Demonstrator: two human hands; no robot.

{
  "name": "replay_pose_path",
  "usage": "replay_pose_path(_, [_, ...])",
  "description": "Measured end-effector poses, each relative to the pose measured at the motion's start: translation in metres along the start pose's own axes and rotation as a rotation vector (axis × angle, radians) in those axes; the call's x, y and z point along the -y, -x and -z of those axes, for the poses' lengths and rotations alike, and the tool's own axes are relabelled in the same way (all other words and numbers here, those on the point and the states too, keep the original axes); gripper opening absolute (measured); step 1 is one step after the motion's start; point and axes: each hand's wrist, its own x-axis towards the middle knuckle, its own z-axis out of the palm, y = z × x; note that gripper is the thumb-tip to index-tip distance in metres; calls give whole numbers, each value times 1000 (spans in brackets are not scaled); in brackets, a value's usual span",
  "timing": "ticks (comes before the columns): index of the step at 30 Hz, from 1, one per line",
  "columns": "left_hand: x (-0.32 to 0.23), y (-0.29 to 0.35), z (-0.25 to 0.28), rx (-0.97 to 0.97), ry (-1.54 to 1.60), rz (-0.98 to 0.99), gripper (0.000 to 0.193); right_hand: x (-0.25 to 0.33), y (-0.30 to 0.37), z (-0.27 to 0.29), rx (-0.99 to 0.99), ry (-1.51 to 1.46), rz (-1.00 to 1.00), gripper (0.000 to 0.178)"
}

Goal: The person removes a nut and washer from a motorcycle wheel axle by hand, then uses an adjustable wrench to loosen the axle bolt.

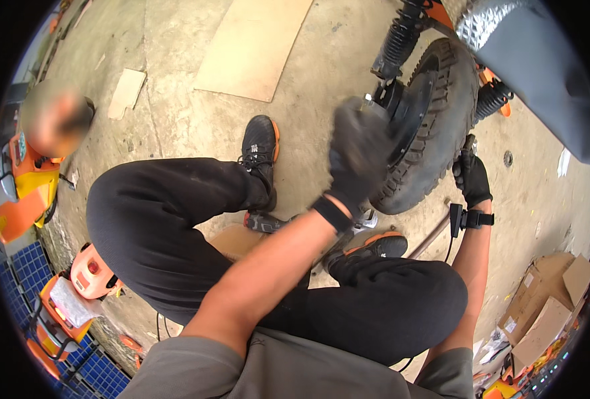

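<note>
Head view: knobby wheel point(435, 126) ahead, right

Left forearm point(258, 282) slants rightward; right forearm point(472, 259) rises beside the knee point(438, 292). Shock absorbers point(402, 41) flank the wheel; a cardboard sheet point(252, 50) lies on the floor point(328, 63). Blurred, the gloved left hand point(360, 149) overlaps the wheel's left side, grip indeterminable; the right hand point(472, 178) curls beside its right, any hold unclear.

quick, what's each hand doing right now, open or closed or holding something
Left hand: gloved, motion-blurred by the wheel; open or closed cannot be told.
Right hand: gloved, looks curled near the tyre; grip cannot be told.
</note>
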Motion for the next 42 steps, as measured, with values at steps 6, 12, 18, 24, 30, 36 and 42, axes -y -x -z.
replay_pose_path(6, [55,-95,47,106,-160,998,50,4,2,-5,-29,-42,-10,47])
replay_pose_path(12, [70,-116,28,233,-222,984,8,-6,-1,-6,10,-251,231,34])
replay_pose_path(18, [77,-119,34,308,-174,923,6,-9,-1,-5,100,-288,305,29])
replay_pose_path(24, [87,-117,45,578,-448,496,7,-7,-4,1,153,-227,257,30])
replay_pose_path(30, [70,-114,31,329,-260,808,7,2,-1,-9,95,-277,94,49])
replay_pose_path(36, [79,-119,34,388,-286,816,16,-15,-5,-15,85,-425,372,30])
replay_pose_path(42, [77,-124,39,529,-499,711,21,-4,-2,-6,115,-280,203,21])
